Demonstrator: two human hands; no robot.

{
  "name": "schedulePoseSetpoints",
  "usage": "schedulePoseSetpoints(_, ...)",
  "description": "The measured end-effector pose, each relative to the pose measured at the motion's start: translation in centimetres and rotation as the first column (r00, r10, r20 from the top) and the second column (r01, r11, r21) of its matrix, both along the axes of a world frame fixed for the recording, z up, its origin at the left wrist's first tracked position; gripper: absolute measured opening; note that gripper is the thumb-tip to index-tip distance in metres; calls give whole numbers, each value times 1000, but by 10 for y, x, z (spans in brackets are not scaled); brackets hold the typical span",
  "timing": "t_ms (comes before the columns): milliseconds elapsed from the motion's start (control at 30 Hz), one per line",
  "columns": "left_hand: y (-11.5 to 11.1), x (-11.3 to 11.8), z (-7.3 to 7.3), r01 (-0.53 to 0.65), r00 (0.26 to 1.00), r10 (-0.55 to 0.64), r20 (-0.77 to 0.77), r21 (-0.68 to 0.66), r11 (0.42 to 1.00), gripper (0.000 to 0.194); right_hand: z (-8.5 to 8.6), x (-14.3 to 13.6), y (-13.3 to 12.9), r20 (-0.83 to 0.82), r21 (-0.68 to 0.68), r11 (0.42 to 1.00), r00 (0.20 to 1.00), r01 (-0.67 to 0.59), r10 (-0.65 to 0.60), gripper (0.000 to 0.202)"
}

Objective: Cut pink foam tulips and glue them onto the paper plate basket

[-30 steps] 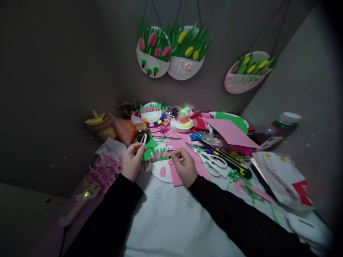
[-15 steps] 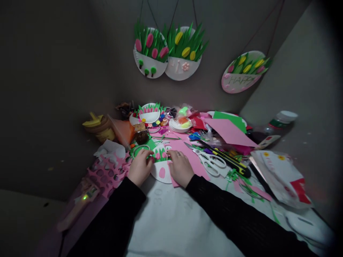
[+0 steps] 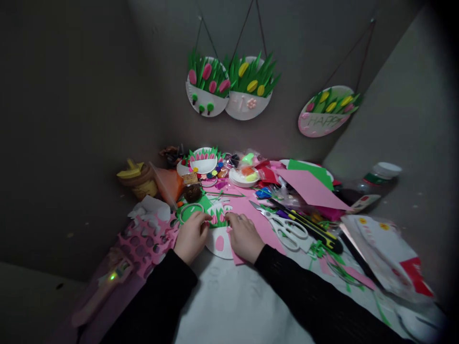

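Observation:
A white paper plate pocket (image 3: 218, 251) lies on the table between my two hands, with green paper grass and pink paper tulips (image 3: 222, 218) showing at its top. One flat pink oval (image 3: 219, 243) sits on its plain front. My left hand (image 3: 193, 234) is at the plate's left side, its thumb and fingers bent together beside a tulip. From the right side, my right hand (image 3: 245, 235) has curled fingers on the plate's edge, fingertips near the other tulip. The fingers partly hide both edges of the plate. Under my right hand lies a pink paper sheet (image 3: 258, 222).
White-handled scissors (image 3: 289, 231) and a black-and-yellow cutter (image 3: 322, 236) lie to the right. A tape ring (image 3: 191, 210) is beyond my left hand. At left are punched pink foam (image 3: 143, 243) and a glue gun (image 3: 107, 286). Finished plate pockets (image 3: 247, 102) hang on the wall.
The view has tipped upward slightly, so everything sits lower in the picture. Both hands stay at the plate, with only slight finger movement around the tulips.

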State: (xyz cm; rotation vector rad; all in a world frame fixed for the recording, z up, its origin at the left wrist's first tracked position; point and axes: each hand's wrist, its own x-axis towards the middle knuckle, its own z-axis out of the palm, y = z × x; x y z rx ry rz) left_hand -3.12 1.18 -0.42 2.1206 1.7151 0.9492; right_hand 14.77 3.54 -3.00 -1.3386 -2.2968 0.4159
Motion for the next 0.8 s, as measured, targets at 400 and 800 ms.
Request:
schedulePoseSetpoints(400, -5, 9, 4, 54, 998, -55, -14, -35, 998, 25, -2, 0, 7, -73, -72, 997, 997, 7, -12, 31)
schedulePoseSetpoints(800, -3, 18, 7, 69, 916, 25, 401, -218, 973, 28, -6, 2, 3, -426, 302, 952, 887, -47, 179, 25)
